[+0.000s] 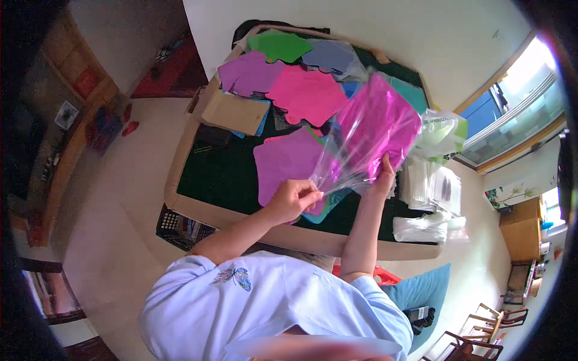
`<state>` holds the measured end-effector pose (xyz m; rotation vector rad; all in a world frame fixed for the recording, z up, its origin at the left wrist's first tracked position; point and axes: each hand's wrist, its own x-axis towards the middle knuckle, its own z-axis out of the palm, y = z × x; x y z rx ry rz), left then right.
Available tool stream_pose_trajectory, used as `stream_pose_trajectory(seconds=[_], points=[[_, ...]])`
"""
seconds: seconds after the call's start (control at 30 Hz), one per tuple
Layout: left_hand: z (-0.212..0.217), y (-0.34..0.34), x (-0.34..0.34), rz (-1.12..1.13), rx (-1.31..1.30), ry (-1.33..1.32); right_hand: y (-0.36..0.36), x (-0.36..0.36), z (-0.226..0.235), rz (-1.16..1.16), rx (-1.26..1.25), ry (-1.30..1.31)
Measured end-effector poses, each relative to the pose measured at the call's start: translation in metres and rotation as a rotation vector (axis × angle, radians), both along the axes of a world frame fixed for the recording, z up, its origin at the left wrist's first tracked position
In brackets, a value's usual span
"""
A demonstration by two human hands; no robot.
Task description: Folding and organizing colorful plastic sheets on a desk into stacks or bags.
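My right hand [384, 178] grips a clear plastic bag [344, 157] from its right side, thumb on the front. Inside the bag is a shiny magenta piece [380, 117], tilted up over the table. Between its closed fingertips my left hand [293, 201] pinches the loose plastic at the bag's lower left, pulling it into taut creases. Under that hand lies a flat purple piece [283, 162] with a shaped outline, and a teal piece [325, 209] shows at its lower edge. A pink piece [310, 94] lies just beyond the bag.
The dark green table [208, 174] has a raised beige rim. Farther back lie green [278, 46], purple [247, 72] and grey-blue pieces [333, 57], plus a brown cardboard sheet [235, 112]. Stacked clear bags [428, 183] and a white-green plastic bag [442, 132] sit at the right.
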<state>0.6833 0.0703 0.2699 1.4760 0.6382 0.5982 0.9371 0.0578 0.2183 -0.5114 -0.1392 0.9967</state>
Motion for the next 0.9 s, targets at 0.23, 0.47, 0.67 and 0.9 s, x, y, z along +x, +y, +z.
stream_pose_trajectory(seconds=[0.23, 0.47, 0.67, 0.9], points=[[-0.028, 0.022, -0.038, -0.046, -0.259, -0.244, 0.005, -0.040, 0.019, 0.010, 0.154, -0.028], [-0.062, 0.038, -0.019, 0.037, -0.766, -0.646, 0.001, -0.052, 0.008, 0.157, 0.205, 0.002], [-0.020, 0.029, -0.007, -0.022, -0.620, -0.231, 0.005, -0.054, 0.012, 0.053, 0.162, -0.117], [-0.009, 0.026, 0.021, -0.332, -0.602, 0.044, 0.006, -0.059, 0.019, 0.052, 0.136, -0.181]])
